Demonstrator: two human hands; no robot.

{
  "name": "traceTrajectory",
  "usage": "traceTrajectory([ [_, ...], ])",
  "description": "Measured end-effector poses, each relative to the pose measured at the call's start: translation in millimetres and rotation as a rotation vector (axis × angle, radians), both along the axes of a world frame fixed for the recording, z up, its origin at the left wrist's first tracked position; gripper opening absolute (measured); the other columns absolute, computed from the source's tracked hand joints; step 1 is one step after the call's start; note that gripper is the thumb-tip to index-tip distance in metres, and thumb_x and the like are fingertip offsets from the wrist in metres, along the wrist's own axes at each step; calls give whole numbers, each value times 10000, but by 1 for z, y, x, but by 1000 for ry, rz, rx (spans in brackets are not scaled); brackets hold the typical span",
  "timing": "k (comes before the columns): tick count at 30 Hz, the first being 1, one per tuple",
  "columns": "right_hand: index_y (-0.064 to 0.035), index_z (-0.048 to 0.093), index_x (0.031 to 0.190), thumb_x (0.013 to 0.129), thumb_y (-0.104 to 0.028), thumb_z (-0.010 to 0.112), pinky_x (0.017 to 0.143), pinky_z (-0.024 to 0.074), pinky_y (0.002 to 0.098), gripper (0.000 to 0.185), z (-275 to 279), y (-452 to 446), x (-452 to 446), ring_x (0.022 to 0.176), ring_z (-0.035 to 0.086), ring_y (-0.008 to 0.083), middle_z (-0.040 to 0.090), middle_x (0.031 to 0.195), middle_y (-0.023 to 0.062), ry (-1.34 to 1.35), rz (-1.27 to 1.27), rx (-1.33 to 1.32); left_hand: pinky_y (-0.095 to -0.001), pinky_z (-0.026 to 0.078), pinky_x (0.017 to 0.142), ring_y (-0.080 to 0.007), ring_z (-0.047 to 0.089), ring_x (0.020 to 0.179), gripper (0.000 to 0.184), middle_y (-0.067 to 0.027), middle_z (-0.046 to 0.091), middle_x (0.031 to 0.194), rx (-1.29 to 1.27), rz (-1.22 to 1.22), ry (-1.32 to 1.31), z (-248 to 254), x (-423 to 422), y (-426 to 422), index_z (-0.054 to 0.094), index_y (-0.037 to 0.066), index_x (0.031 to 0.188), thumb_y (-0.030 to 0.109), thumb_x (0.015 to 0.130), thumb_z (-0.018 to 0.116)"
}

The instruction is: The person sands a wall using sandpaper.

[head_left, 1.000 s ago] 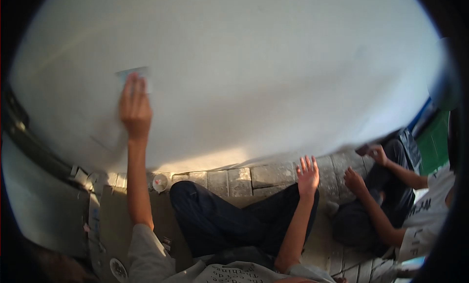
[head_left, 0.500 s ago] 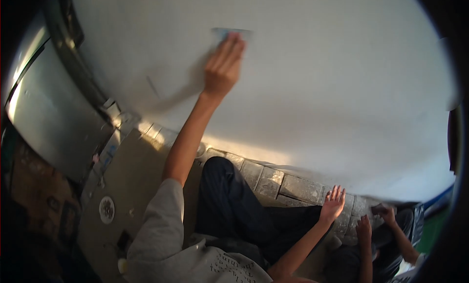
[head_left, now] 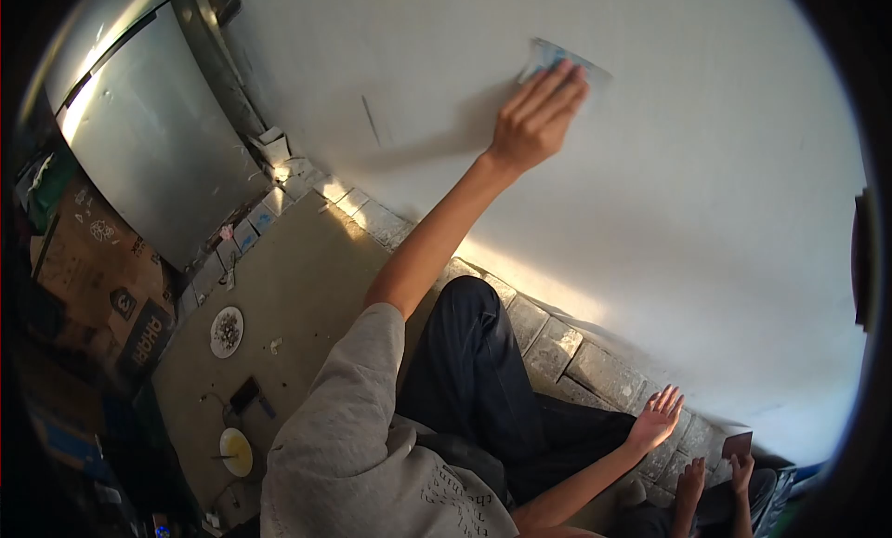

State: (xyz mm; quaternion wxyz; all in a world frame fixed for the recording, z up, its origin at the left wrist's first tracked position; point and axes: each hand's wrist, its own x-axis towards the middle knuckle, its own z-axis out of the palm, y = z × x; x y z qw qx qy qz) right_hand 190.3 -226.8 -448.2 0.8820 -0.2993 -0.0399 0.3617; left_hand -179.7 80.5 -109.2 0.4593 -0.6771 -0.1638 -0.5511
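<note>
My left hand (head_left: 539,120) is raised against the white wall (head_left: 706,166), its fingers pressing a thin sheet of what looks like sandpaper (head_left: 548,55) flat on the surface. Blue print shows on the sheet's back, and the fingers cover part of it. Lower right, my right hand (head_left: 656,419) is held out beside my bent leg near the foot of the wall. Its fingers are stretched and slightly apart, with nothing in them.
Another person's hands (head_left: 741,471) show at lower right, one with a brown square sheet (head_left: 737,444). Bricks (head_left: 599,371) line the wall's foot. On the floor at left lie a plate (head_left: 227,332), a yellow-filled bowl (head_left: 236,452) and a phone-like object (head_left: 244,395); a cardboard box (head_left: 111,269) stands beyond.
The view has swung, so the scene sits further right. My left hand stays on the sheet at the wall, which now looks tilted. The other person's brown sheet is held more upright.
</note>
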Motion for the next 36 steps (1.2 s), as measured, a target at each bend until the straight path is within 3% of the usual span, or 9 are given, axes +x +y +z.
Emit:
traceTrajectory([
  [5,-61,329,1544,1066,-276,431,1073,405,370,535,1,0,-1,1472,327,283,295,1614,154,3,-16,-19,-401,547,957,-287,636,1208,277,-92,719,1186,-117,-15,-256,0,-3,5,739,19,1079,-43,840,612],
  [8,-62,351,1536,1065,-280,433,1073,405,370,524,0,1,-1,1471,327,282,302,1610,155,-1,-20,-25,-422,531,993,-302,628,1218,290,-99,703,1230,5,14,33,-8,5,2,730,17,1096,-60,832,638],
  [12,-63,350,1535,1064,-280,438,1069,410,369,526,-1,0,-1,1468,332,280,305,1609,154,-1,-24,-42,-420,530,1003,-293,612,1243,287,-91,699,1240,-77,19,-166,-4,0,4,727,22,1102,-53,834,654],
  [19,-66,369,1522,1059,-268,459,1064,429,379,513,-5,-1,2,1461,347,287,313,1607,144,5,-8,-11,-401,545,985,-281,614,1242,268,-80,703,1231,-41,48,-158,-4,-3,5,730,23,1090,-44,843,651],
  [23,-71,404,1507,1057,-257,465,1067,435,389,491,-6,1,4,1455,358,294,319,1606,138,18,-16,-15,-410,543,990,-278,618,1235,278,-69,698,1247,-2,-15,79,-14,-2,4,731,31,1086,-55,830,665],
  [27,-71,396,1511,1057,-257,467,1068,434,388,496,-7,-2,4,1458,355,292,311,1611,134,-1,-5,3,-405,532,1007,-267,611,1247,278,-43,692,1265,-90,34,-157,-20,-7,7,738,49,1089,-44,838,663],
  [30,-72,385,1516,1055,-261,472,1073,429,387,506,-6,0,3,1464,346,287,303,1615,131,19,4,3,-403,528,1012,-275,601,1261,301,-30,685,1280,-85,7,3,-27,-11,4,741,63,1101,-42,828,670],
  [34,-75,330,1544,1061,-285,441,1083,409,385,538,-1,-1,-1,1475,322,283,281,1624,134,-18,-2,-45,-403,528,1007,-270,593,1271,296,-25,684,1284,-129,50,-124,-32,-25,4,744,67,1097,-30,828,667],
  [36,-76,309,1556,1068,-296,407,1085,397,384,543,2,2,-2,1481,308,284,272,1626,140,-35,-11,-56,-409,531,993,-275,594,1266,310,-30,685,1279,-97,8,68,-37,-27,0,742,52,1095,-44,810,671],
])
